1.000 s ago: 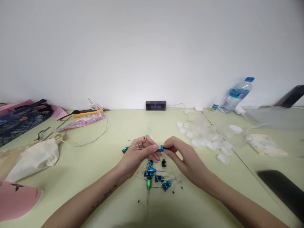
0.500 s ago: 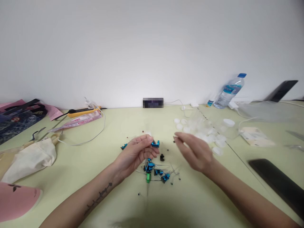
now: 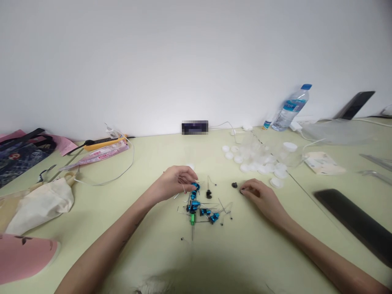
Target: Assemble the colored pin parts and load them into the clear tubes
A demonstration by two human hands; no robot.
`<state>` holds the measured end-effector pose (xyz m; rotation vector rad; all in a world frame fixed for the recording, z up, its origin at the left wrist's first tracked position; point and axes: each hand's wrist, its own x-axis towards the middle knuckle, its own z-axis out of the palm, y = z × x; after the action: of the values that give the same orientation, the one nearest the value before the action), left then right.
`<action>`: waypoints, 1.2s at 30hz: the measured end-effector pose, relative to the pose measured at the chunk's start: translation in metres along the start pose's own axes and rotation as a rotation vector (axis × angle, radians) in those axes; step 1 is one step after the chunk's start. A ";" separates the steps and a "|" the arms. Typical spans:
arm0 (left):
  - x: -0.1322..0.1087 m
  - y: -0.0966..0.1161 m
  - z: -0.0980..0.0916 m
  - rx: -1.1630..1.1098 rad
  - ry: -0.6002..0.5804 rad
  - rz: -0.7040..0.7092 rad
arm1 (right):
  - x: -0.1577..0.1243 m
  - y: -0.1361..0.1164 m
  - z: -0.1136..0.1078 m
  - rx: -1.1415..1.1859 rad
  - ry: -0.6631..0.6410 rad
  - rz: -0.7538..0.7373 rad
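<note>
Left hand [image 3: 174,181] pinching a blue part [image 3: 195,188]; right hand [image 3: 263,198] at a small black piece [image 3: 241,191].
The left grip would best stay light, clear of the thin wires; the right fingertips are drawn together, though gripping or merely touching I cannot tell, and a gentle hold should suit, just beside a black knob [image 3: 234,185]. On the pale green table [image 3: 147,155], a power strip [image 3: 105,143] lies beyond the left fingers, loose parts [image 3: 194,206] just nearer, white lids [image 3: 263,168] and a bottle [image 3: 290,108] beyond the right, before a white wall [image 3: 147,61].
</note>
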<state>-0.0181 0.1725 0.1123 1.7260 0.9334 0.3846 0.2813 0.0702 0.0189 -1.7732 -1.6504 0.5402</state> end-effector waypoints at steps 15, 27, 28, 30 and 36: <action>-0.037 -0.042 -0.024 0.396 -0.098 -0.229 | -0.005 -0.036 0.010 0.133 0.110 -0.281; -0.052 -0.053 -0.034 0.909 0.261 -0.285 | -0.014 -0.051 0.020 0.066 0.201 -0.601; -0.046 -0.050 -0.036 0.937 0.294 -0.235 | -0.013 -0.051 0.020 0.055 0.220 -0.649; -0.030 -0.046 -0.039 0.991 0.314 -0.125 | -0.013 -0.054 0.020 0.072 0.236 -0.730; 0.013 -0.060 -0.044 1.024 0.197 -0.277 | -0.009 -0.075 0.018 0.111 0.267 -0.788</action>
<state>-0.0628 0.2176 0.0708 2.4312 1.6675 -0.1649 0.2142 0.0644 0.0576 -0.9362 -1.8926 0.0252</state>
